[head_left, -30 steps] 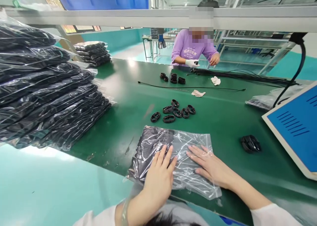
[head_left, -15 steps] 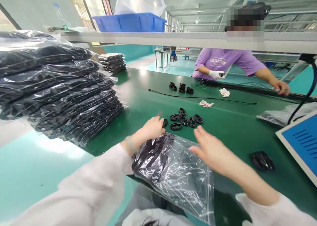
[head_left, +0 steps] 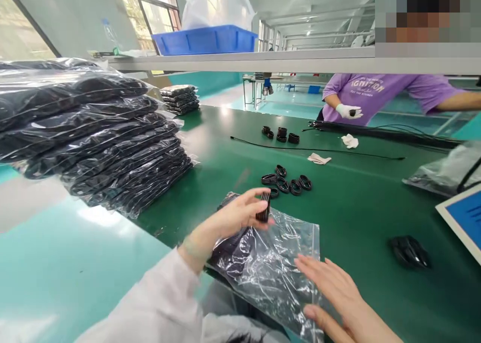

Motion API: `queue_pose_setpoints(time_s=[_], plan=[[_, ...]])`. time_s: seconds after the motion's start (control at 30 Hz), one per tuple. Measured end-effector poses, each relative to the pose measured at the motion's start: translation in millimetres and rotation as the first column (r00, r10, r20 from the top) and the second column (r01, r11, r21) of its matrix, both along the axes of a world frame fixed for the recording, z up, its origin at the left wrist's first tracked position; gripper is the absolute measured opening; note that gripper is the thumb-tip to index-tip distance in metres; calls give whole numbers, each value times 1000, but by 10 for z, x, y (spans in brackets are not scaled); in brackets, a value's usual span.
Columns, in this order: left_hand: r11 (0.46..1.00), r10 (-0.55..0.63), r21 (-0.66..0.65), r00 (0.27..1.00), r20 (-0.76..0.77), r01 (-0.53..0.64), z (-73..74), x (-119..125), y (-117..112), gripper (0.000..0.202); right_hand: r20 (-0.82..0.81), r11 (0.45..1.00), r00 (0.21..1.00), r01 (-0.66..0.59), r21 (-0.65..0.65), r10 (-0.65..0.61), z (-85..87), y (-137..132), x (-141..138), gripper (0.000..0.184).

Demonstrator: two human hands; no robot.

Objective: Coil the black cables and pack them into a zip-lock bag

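The green table (head_left: pixel 356 203) (rather glossy) carries coiled black cables (head_left: pixel 282 185), a clear bag (head_left: pixel 281 253) and a cable bundle (head_left: pixel 398 133).

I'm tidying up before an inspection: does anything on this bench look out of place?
Slightly: two crumpled white scraps lie loose on the green table, and one uncoiled cable stretches alone, apart from the long cable bundle. No spill shows.

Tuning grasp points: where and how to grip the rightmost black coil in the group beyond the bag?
Likely best: pinch the rightmost coil by its outer rim, coming from above and the right. It is an oval ring; a neighbouring coil crowds its left, green tabletop lies to its right.
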State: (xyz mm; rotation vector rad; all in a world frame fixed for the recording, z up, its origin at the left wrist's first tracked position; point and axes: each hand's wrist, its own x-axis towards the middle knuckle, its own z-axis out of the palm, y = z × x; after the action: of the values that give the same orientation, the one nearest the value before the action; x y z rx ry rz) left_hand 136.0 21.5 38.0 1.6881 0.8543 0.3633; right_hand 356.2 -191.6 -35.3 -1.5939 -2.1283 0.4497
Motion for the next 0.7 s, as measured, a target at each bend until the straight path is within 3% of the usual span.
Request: queue_pose_setpoints(time_s=[0.03,0.1,0.17,0.23,0.3,0.53,0.7], plan=[[967,-24,-245,977,214,78,-34,-39,-182,53,-109,998,994,36,61,-29,117,-55,-77,54],[835,48,-513,902,429,199,-142,-78,-500,52,-333,976,929,202,86,-163,274,-68,-265,38],[737,108,-619,857,504,271,-255,-76,-724,54,-525,944,810,328,38,-261,317,2,-437,27],[702,111,-642,843,526,308,-338,-60,-851,62,-636,935,719,354,-12,-280,286,82,-556,23],[699,95,-642,849,520,316,-381,-57,-906,70,-675,945,692,326,-24,-256,237,127,-618,21],[773,74,-585,883,464,243,-366,-130,-960,75,-637,964,758,253,85,-143,190,128,-667,6],[805,72,-559,902,426,199,-363,-158,-984,66,-616,975,782,201,99,-98,193,141,-656,7]])
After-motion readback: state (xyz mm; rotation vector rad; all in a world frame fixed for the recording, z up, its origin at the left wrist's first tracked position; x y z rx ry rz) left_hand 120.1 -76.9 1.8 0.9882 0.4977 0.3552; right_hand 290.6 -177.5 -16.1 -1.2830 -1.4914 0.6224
